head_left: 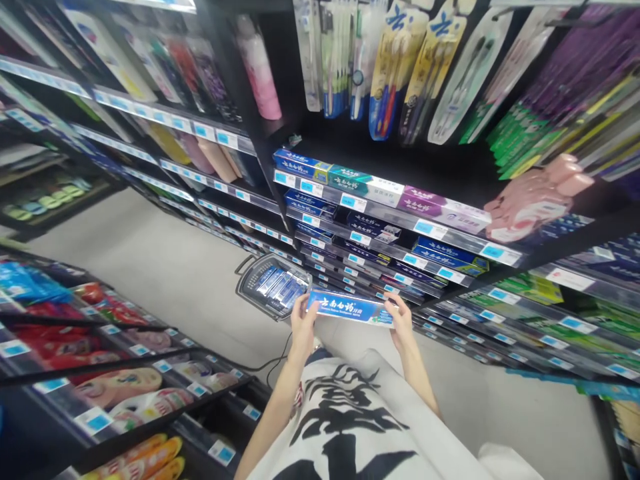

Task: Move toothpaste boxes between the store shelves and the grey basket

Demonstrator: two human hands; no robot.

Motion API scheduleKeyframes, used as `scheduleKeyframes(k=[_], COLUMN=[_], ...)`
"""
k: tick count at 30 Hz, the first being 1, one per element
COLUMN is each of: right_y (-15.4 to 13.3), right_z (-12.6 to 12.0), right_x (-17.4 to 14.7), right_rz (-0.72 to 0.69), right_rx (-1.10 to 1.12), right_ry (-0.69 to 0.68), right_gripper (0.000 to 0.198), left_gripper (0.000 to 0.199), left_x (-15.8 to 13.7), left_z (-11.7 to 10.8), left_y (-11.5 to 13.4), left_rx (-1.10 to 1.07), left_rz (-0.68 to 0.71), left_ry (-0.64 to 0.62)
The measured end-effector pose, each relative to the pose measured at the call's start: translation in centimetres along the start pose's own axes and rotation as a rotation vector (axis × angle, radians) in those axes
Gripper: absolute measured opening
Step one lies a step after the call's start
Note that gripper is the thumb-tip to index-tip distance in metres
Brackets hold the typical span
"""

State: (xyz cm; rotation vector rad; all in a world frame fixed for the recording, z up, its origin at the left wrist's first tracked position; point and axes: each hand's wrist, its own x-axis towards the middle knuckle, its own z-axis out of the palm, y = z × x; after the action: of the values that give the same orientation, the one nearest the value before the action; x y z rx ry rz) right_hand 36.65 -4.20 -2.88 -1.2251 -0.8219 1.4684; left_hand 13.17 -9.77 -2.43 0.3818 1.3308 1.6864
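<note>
A long blue toothpaste box (350, 308) with white lettering is held level in front of my body. My left hand (303, 320) grips its left end, thumb on the front face. At the opposite end, my right hand (399, 316) pinches the box near its upper corner. Beyond the left hand, a dark shopping basket (246, 293) stands on the floor with several blue boxes (277, 285) in it. Shelves of similar toothpaste boxes (360, 185) rise just past the held box.
Packaged toothbrushes (395, 73) hang above the toothpaste shelf. A pink bottle (260, 70) stands on the upper shelf to the left. Price-tagged shelf edges (435, 231) run along the aisle. Behind on the left, a lower rack holds slippers (123, 387). The grey floor (165, 247) runs between the racks.
</note>
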Motion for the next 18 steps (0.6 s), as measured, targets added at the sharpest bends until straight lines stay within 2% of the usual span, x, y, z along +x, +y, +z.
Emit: scheduleKeyframes(k=[3, 9, 18], right_y=[0.0, -0.28, 0.06], right_z=[-0.42, -0.19, 0.18], right_x=[0.04, 0.08, 0.25], right_rz=[0.009, -0.025, -0.055], right_rx=[-0.018, -0.072, -0.117], right_ry=[0.032, 0.05, 0.023], right_gripper=[0.049, 0.052, 0.046], left_gripper=[0.048, 0.041, 0.04], left_x=[0.02, 0.16, -0.01], left_z=[-0.22, -0.18, -0.63], left_y=[-0.03, -0.16, 0.13], left_rx=[0.033, 0.029, -0.014], left_rz=[-0.006, -0.024, -0.046], left_ry=[-0.02, 0.018, 0.015])
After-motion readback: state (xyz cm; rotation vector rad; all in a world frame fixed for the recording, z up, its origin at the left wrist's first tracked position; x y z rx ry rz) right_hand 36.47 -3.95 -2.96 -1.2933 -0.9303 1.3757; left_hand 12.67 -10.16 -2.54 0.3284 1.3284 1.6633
